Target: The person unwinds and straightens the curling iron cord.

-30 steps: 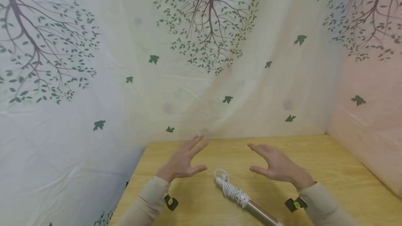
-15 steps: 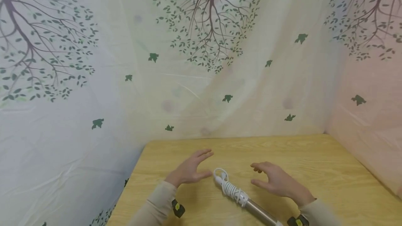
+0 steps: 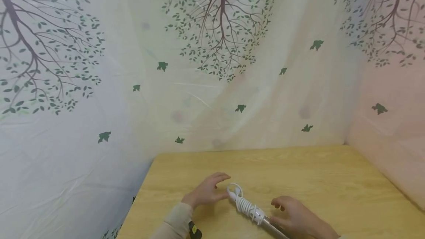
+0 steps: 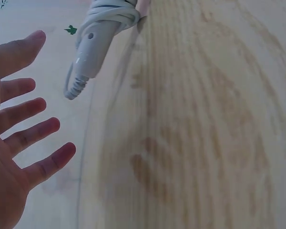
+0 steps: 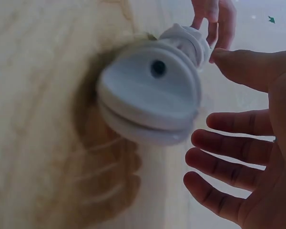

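A curling iron (image 3: 245, 207) lies slantwise on the wooden table, its white cord (image 3: 245, 206) wound round the white handle. Its metallic barrel (image 3: 270, 228) runs toward the lower frame edge. My left hand (image 3: 206, 191) is beside the handle's cord end, thumb tip right at it in the head view. In the left wrist view, the fingers (image 4: 33, 136) of that hand are spread and hold nothing. To the right of the barrel is my right hand (image 3: 297, 215), fingers loosely bent. The right wrist view shows the iron's rounded white end cap (image 5: 148, 95) beside those fingers.
The wooden table (image 3: 186, 165) meets pale hanging sheets (image 3: 206, 121) printed with trees and birds at the back and sides. A dark wrist strap piece (image 3: 195, 230) hangs below the left sleeve (image 3: 176, 220).
Both hands have come down and nearer to the curling iron, the left toward its cord end, the right toward its barrel. The curling iron stays lying on the table.
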### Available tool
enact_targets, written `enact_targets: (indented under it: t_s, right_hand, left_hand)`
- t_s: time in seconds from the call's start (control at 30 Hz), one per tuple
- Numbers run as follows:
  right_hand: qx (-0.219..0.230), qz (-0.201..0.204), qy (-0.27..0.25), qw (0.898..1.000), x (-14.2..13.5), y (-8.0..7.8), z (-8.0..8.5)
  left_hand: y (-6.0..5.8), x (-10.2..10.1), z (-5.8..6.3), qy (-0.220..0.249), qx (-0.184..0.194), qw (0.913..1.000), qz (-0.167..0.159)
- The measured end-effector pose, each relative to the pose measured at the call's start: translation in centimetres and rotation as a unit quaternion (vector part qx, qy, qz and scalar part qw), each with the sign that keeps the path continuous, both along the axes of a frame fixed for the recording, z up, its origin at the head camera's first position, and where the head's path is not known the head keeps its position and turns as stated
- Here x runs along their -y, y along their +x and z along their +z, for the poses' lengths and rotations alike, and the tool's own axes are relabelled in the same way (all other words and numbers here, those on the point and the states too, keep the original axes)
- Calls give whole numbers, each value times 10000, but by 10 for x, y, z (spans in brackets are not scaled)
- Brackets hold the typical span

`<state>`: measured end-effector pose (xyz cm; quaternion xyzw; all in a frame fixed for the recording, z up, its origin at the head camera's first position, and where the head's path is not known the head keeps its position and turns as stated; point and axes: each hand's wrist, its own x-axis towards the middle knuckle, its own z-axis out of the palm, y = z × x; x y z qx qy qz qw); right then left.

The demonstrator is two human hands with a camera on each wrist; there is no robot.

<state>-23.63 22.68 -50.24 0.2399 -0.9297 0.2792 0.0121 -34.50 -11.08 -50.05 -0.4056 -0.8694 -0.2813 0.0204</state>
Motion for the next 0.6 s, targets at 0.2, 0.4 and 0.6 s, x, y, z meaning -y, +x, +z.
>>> enact_targets:
  t_s: [0.2,0.4,0.6]
  right_hand:
    - [2,60,145,9999,1,2,-10]
    - [421,169,39,9990,3,6,-11]
    - [1001,95,-250,9946,10,14,-13]
  left_hand:
    - [1,-2,-10,-245,-335,9991,-7]
    - [1,-4,-18,-225,-443,9988,-31]
    - [-1,-6,-22,31,-127,9999,-98]
